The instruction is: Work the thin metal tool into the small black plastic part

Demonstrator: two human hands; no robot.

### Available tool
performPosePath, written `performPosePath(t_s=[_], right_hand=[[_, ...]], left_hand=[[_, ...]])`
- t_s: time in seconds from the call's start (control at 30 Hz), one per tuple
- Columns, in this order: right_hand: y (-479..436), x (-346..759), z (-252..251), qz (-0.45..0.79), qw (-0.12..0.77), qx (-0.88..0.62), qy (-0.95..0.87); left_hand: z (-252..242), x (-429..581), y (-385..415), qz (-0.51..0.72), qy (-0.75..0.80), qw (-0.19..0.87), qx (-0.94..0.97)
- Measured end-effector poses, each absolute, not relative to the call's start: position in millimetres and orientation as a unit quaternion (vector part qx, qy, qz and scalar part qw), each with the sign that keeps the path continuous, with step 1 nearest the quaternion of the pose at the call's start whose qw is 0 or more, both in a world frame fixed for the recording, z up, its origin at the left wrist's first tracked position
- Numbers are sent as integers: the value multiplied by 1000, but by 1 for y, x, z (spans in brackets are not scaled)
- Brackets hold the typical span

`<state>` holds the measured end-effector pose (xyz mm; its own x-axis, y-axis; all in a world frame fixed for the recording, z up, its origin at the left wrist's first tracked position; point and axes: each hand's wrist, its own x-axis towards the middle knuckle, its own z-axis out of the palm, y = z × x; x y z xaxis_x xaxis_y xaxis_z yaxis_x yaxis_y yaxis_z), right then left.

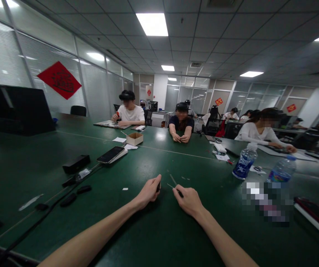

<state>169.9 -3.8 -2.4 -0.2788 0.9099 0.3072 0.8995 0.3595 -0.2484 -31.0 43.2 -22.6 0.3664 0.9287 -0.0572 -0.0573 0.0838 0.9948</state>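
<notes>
The left hand (148, 193) holds a small object (158, 187) and the right hand (187, 202) a thin rod (174, 186), just beside each other above the surface (28, 178). Ahead and left lies a smartphone (110, 154), with a cardboard box (134, 138) beyond it. A water bottle (245, 161) and a second water bottle (283, 168) stand to the right. A co-worker (128, 113) and another co-worker (181, 122) sit behind the box, and a third co-worker (262, 129) sits farther right.
</notes>
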Motion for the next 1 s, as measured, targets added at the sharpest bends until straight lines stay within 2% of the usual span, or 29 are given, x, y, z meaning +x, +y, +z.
performPosePath(t_s=[0.27, 0.67, 1.0], right_hand=[[-13, 162, 0, 5, 189, -495, -848], [-16, 160, 2, 11, 178, -489, -854], [-17, 157, 3, 2, 159, -503, -850]], left_hand=[[-26, -31, 46, 399, 386, 627, 546], [-18, -30, 39, 385, 400, 611, 565], [-16, -28, 37, 394, 429, 542, 606]])
